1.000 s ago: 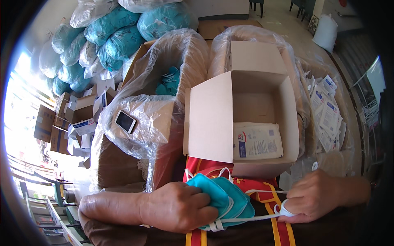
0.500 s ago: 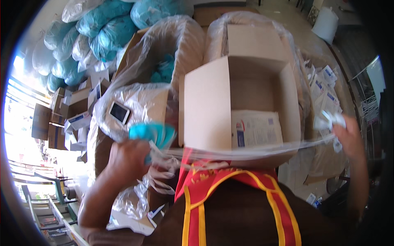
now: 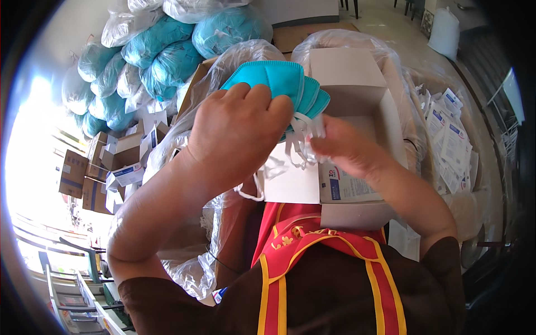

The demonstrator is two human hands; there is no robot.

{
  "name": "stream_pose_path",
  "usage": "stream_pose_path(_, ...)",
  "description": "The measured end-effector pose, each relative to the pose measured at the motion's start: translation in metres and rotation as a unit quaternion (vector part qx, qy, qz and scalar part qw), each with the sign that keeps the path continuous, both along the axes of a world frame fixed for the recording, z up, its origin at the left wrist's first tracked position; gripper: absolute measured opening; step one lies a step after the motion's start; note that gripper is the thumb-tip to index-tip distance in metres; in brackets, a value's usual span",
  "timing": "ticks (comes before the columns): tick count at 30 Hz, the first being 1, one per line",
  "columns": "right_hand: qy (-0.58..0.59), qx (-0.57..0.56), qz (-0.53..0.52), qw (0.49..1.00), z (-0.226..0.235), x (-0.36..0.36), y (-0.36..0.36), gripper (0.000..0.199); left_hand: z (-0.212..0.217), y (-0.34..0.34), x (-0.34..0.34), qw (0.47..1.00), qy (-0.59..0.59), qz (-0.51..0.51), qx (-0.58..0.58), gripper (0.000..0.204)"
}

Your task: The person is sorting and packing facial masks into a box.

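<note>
My left hand [image 3: 240,125] is closed around a fanned stack of teal face masks [image 3: 273,78], raised above the left side of the open carton. White elastic straps [image 3: 301,134] hang from the masks' right end. Gathered in the closed fingers of my right hand [image 3: 346,145] are some of these straps, close beside the stack. Below the hands stands the open cardboard box [image 3: 357,95], its flaps folded outward. A flat white printed packet [image 3: 349,184] lies inside it. My right hand and forearm hide part of the box.
Bags of teal items [image 3: 162,47] are piled at the far left. Small opened cartons [image 3: 123,151] stand beneath them. A plastic-lined bin [image 3: 245,50] is behind my left hand. Loose white packets [image 3: 449,134] fill a container on the right.
My left hand has lifted the masks up and to the right. My right hand has swung in from the far right with the straps, which were stretched across the box and now hang slack.
</note>
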State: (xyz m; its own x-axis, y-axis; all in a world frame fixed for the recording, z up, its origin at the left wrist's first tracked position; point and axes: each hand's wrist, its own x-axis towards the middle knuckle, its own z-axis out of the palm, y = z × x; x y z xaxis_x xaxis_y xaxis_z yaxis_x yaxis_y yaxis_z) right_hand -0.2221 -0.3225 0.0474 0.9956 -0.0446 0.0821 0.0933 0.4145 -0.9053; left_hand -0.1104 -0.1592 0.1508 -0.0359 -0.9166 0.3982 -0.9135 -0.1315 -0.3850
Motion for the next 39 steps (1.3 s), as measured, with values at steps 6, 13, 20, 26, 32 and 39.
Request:
stream_pose_path(6,0.060,-0.042,0.058,0.996,0.001,-0.027,-0.010,0.035,-0.004,-0.002,0.005,1.000,-0.021,0.000,0.015,0.016)
stream_pose_path(13,-0.143,-0.231,-0.014,0.962,0.036,-0.052,0.002,0.023,-0.033,-0.010,-0.015,0.979,0.172,0.020,0.108,0.020)
stream_pose_path(20,-0.254,-0.804,-0.105,0.528,0.068,-0.078,-0.006,0.025,-0.031,0.013,-0.036,0.960,0.217,-0.106,0.145,0.019)
stream_pose_path(26,-0.166,-0.636,0.098,0.747,0.080,-0.135,-0.021,0.017,-0.004,0.065,-0.045,0.938,0.176,-0.213,0.209,0.014)
stream_pose_path(32,0.188,-0.329,-0.109,0.919,0.031,-0.127,-0.067,0.016,-0.035,0.074,0.021,0.970,0.196,0.138,0.045,0.029)
stream_pose_path(39,0.081,0.036,-0.075,0.993,0.003,-0.030,-0.029,0.028,-0.020,0.013,0.003,0.993,0.099,0.056,-0.037,0.027)
